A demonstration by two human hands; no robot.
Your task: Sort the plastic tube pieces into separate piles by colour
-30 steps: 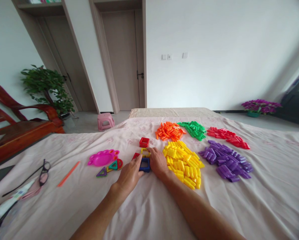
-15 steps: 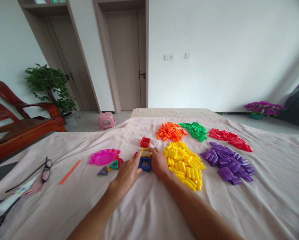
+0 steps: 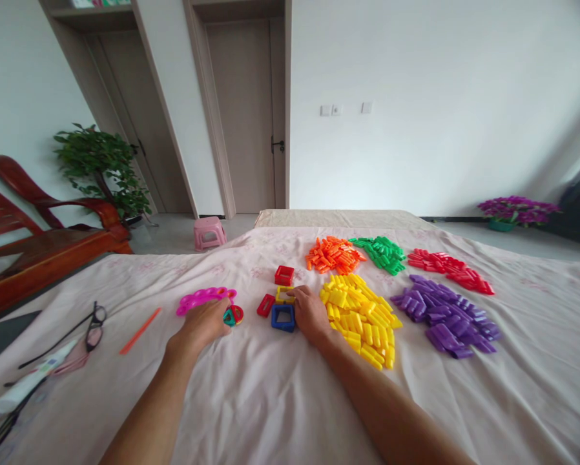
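My left hand [image 3: 201, 324] reaches down over a small group of geometric tiles beside a pink scalloped tray [image 3: 203, 298]. A teal triangle tile [image 3: 228, 317] and a red curved tile [image 3: 238, 314] show past its fingertips, which are mostly hidden. My right hand [image 3: 310, 313] has its bunched fingertips on the right side of a yellow square tile [image 3: 283, 296]. In front of that lies a blue square frame [image 3: 283, 318], close to the right thumb. A red square frame [image 3: 284, 275] stands behind, and a narrow red piece [image 3: 265, 305] leans to the left.
Right of my hands are piles of yellow [image 3: 360, 316], orange [image 3: 335, 254], green [image 3: 381, 253], red [image 3: 449, 269] and purple pieces [image 3: 445, 316]. On the left lie an orange strip [image 3: 140, 330], glasses [image 3: 95, 326] and a white tube-like object [image 3: 33, 378], all on a pale cloth [image 3: 261, 400].
My left hand has left the square frames and moved left over the triangle tiles, uncovering the narrow red piece. The right hand stays by the yellow square tile. The view has shifted slightly.
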